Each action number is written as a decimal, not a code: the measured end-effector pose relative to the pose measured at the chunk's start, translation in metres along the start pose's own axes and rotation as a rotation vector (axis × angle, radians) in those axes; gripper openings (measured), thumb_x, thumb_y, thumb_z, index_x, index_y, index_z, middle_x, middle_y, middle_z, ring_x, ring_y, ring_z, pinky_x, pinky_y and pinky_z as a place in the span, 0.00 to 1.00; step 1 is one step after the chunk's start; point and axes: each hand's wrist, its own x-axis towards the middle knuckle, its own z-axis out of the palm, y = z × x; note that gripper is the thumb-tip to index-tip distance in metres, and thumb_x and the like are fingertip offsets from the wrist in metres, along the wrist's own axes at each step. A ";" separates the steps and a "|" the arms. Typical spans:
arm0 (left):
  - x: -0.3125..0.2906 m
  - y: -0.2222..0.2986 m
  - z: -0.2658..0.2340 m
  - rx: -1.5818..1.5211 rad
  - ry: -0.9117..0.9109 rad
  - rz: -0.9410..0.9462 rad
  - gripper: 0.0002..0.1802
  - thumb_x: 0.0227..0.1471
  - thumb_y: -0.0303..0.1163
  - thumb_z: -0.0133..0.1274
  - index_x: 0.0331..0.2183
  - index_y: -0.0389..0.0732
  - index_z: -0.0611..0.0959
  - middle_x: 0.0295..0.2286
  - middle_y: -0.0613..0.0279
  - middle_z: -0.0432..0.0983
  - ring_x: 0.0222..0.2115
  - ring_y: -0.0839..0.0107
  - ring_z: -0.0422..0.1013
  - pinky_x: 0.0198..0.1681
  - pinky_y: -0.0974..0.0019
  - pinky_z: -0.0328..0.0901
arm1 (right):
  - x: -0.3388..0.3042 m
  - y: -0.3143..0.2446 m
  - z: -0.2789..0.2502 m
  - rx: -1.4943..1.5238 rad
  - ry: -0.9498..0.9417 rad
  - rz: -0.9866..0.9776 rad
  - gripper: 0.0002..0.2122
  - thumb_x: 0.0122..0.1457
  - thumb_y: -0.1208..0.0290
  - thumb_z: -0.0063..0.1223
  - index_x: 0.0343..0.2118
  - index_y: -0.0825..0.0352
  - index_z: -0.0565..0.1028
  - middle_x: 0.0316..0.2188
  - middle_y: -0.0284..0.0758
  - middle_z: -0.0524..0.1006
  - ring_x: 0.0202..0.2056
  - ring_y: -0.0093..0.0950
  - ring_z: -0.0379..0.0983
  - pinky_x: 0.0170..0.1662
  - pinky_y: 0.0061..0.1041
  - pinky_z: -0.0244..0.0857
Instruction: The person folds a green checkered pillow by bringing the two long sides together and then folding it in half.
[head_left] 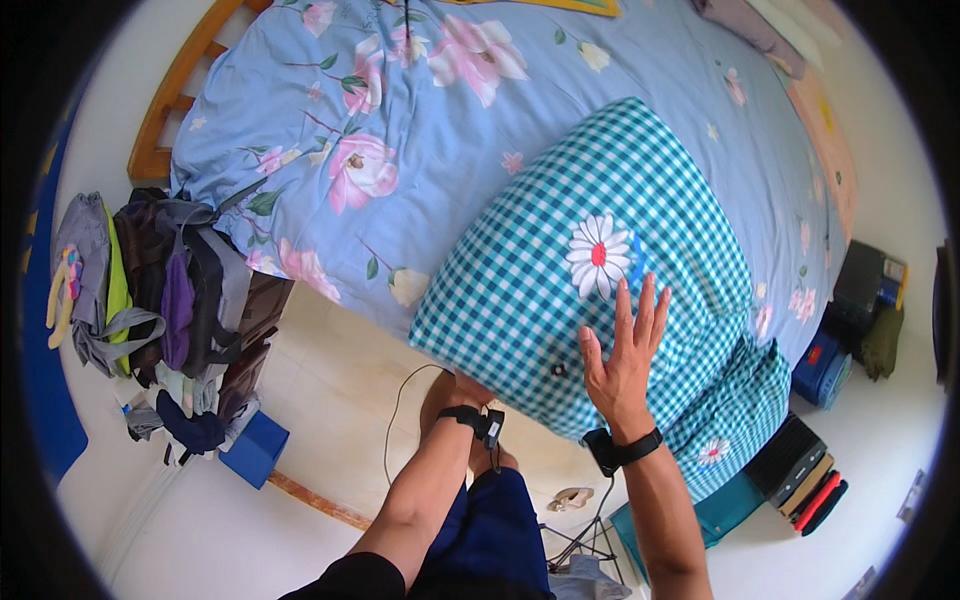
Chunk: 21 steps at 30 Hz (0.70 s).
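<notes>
A puffy teal-and-white checked pillow with a large daisy print lies over the near edge of the bed. My right hand rests flat on its near part, just below the daisy, fingers stretched out and slightly apart. My left hand is at the pillow's lower left edge. Its fingers are hidden behind that edge, so their grip does not show. More cloth in the same check, with a smaller daisy, hangs down at the right. Dark straps circle both my wrists.
A blue flowered sheet covers the bed. Bags and clothes hang at the left, above a blue bin. On the right, a blue case and stacked boxes stand by the wall. A thin cable runs near my legs.
</notes>
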 end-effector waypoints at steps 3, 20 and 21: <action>0.017 -0.017 -0.008 -0.476 0.244 -0.167 0.44 0.62 0.64 0.38 0.68 0.45 0.55 0.68 0.58 0.49 0.66 0.64 0.53 0.67 0.57 0.51 | 0.004 -0.006 0.046 -0.018 -0.020 0.088 0.34 0.64 0.54 0.51 0.70 0.60 0.56 0.73 0.46 0.43 0.72 0.57 0.31 0.68 0.62 0.29; -0.002 0.185 -0.120 -0.536 0.156 -0.013 0.46 0.57 0.64 0.48 0.65 0.44 0.65 0.68 0.52 0.50 0.68 0.50 0.44 0.69 0.44 0.43 | -0.010 0.052 -0.146 0.551 0.374 0.191 0.48 0.55 0.27 0.43 0.72 0.55 0.49 0.72 0.56 0.36 0.68 0.70 0.31 0.57 0.80 0.34; -0.003 0.198 -0.134 -0.512 0.158 -0.007 0.46 0.56 0.64 0.49 0.65 0.44 0.65 0.68 0.51 0.50 0.68 0.50 0.44 0.69 0.44 0.42 | -0.014 0.053 -0.152 0.577 0.379 0.185 0.48 0.55 0.26 0.42 0.72 0.55 0.49 0.72 0.56 0.36 0.68 0.70 0.31 0.57 0.80 0.34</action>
